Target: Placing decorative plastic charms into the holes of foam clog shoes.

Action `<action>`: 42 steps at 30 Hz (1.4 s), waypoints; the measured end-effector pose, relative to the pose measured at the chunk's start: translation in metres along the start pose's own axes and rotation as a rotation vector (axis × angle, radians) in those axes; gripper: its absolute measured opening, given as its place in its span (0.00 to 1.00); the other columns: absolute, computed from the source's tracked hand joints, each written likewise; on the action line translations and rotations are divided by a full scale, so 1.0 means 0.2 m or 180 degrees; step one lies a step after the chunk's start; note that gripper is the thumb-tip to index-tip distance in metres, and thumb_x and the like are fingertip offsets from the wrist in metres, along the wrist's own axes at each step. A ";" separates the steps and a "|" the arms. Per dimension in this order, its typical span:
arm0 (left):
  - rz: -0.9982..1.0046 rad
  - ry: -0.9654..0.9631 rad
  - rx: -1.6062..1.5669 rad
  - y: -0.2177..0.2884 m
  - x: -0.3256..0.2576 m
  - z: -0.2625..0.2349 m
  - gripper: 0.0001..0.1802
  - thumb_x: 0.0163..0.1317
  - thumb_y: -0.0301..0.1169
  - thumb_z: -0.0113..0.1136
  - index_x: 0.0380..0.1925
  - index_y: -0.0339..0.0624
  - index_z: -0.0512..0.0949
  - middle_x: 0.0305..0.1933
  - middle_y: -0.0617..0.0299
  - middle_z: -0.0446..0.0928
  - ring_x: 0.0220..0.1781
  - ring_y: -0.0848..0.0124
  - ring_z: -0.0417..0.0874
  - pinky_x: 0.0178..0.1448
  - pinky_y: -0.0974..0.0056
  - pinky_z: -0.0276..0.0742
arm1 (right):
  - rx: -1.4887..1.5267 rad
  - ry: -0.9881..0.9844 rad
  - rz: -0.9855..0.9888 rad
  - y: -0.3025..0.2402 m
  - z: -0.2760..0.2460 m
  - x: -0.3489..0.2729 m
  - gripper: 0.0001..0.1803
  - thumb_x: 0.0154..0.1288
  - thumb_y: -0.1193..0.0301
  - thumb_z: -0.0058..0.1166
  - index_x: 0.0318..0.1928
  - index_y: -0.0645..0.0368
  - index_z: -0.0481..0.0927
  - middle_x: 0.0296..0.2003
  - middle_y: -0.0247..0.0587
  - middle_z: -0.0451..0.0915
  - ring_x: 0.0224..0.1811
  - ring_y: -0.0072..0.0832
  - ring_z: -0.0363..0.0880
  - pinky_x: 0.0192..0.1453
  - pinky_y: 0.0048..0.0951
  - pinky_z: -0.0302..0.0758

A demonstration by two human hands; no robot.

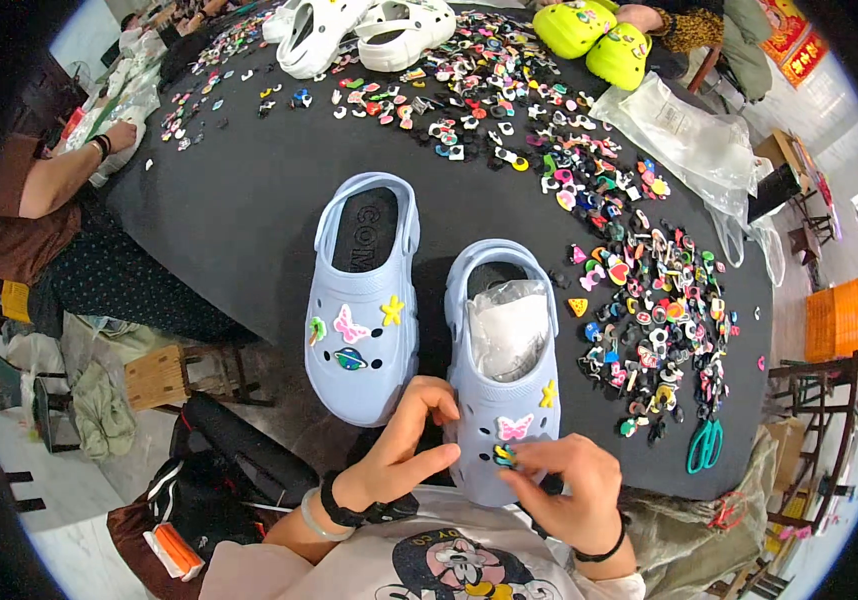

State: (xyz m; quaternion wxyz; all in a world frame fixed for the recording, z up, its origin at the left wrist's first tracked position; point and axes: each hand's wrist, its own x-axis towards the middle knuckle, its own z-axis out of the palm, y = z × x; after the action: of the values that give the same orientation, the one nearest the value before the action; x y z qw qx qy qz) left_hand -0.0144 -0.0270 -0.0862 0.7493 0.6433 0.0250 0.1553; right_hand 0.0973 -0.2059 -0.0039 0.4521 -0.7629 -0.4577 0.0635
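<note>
Two light blue clogs stand on the black table before me. The left clog [361, 290] has a pink butterfly charm [351, 324], a yellow starfish-like charm [391, 311], a planet charm [350, 359] and a small green charm on its toe. On the right clog [479, 400], a pink butterfly charm [515, 427] and a yellow charm [549, 392] are set, and clear plastic fills its opening. My left hand [399, 440] grips this clog's left side, thumb and forefinger against it. With thumb and forefinger, my right hand [574, 487] pinches a small blue and yellow shoe charm [503, 456] at its toe holes.
Loose charms [659, 320] lie in heaps along the right and far side. Teal scissors [706, 445] rest at the right edge, near plastic bags [684, 140]. White clogs [404, 35] and lime clogs [617, 55] stand far off. Other people sit at the left and far right.
</note>
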 end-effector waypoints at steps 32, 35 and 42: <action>0.0925 0.0426 0.2065 0.09 0.05 0.14 0.19 0.52 0.23 0.68 0.43 0.37 0.72 0.40 0.55 0.69 0.41 0.64 0.71 0.42 0.66 0.70 | 0.0323 0.0301 0.0067 0.09 0.08 -0.08 0.16 0.48 0.79 0.69 0.38 0.59 0.78 0.32 0.40 0.81 0.27 0.33 0.77 0.34 0.29 0.74; 0.0746 0.0664 0.1492 0.03 0.03 0.15 0.20 0.52 0.22 0.68 0.44 0.37 0.72 0.40 0.56 0.71 0.39 0.65 0.71 0.41 0.66 0.70 | 0.0489 0.0407 0.0350 0.12 0.08 -0.12 0.15 0.51 0.80 0.67 0.39 0.61 0.77 0.32 0.41 0.81 0.27 0.30 0.77 0.33 0.26 0.73; 0.0674 0.0745 0.1415 0.01 0.03 0.14 0.25 0.51 0.25 0.71 0.47 0.37 0.70 0.42 0.57 0.69 0.39 0.68 0.70 0.41 0.68 0.69 | 0.0796 0.0590 0.0395 0.15 0.10 -0.16 0.14 0.53 0.81 0.65 0.40 0.62 0.75 0.32 0.41 0.80 0.28 0.26 0.75 0.31 0.24 0.72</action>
State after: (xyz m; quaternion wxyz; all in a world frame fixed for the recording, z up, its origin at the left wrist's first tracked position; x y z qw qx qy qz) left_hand -0.0020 -0.0509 -0.0779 0.5613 0.7686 0.0775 0.2968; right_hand 0.0875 -0.2218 -0.0482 0.5790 -0.7301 -0.3546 0.0771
